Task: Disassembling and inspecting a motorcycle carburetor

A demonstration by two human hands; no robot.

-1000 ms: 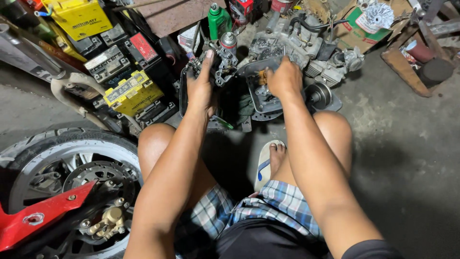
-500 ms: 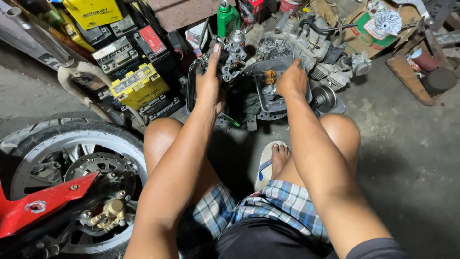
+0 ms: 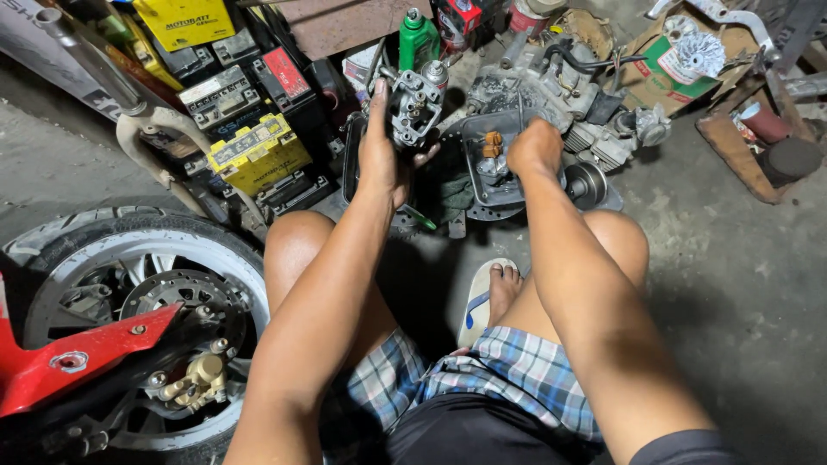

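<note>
While the person sits low on the concrete floor (image 3: pixel 732 284), a plaid pair of shorts (image 3: pixel 517 379) and a foot in a sandal (image 3: pixel 487 297) are seen nearest, below both forearms. To the left of the left arm, a motorcycle wheel (image 3: pixel 129 284) with a gold brake caliper (image 3: pixel 196 379) and a red panel (image 3: pixel 73 357) is found. Further out, a metal carburettor body (image 3: pixel 415 108) is gripped by the left hand (image 3: pixel 379 146), fingers wrapped round its near side, and is held upright above a dark tray (image 3: pixel 491 164). The right hand (image 3: pixel 536 146) is lowered, curled knuckles up, at the tray's right edge; whether anything is pinched in it cannot be told. Small brass parts (image 3: pixel 493 142) are seen in the tray, between the hands. Beyond the right hand an engine block (image 3: pixel 551 86) is set; beyond the left, a green bottle (image 3: pixel 418 39); to the far left, stacked batteries (image 3: pixel 250 129).

Since the carburettor body is held one-handed, it could be let slip if the grip is loosened, and its fittings could be bent on the tray. The brass parts could be knocked out by the right wrist and lost among the clutter.
</note>
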